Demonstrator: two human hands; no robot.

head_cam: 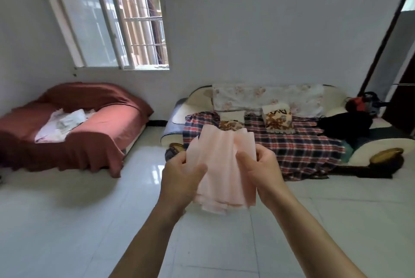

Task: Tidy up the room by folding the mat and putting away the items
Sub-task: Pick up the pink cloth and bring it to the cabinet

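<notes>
Hands (221,172) gripping upright folded mat (222,165)

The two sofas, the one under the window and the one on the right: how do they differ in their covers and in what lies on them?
The left sofa is fully draped in a plain reddish-brown cloth; the right sofa has a plaid blanket over the seat only, so its cream frame shows. The left sofa carries white papers or cloth; the right sofa carries two patterned cushions and a black item. Both stand against the wall.
</notes>
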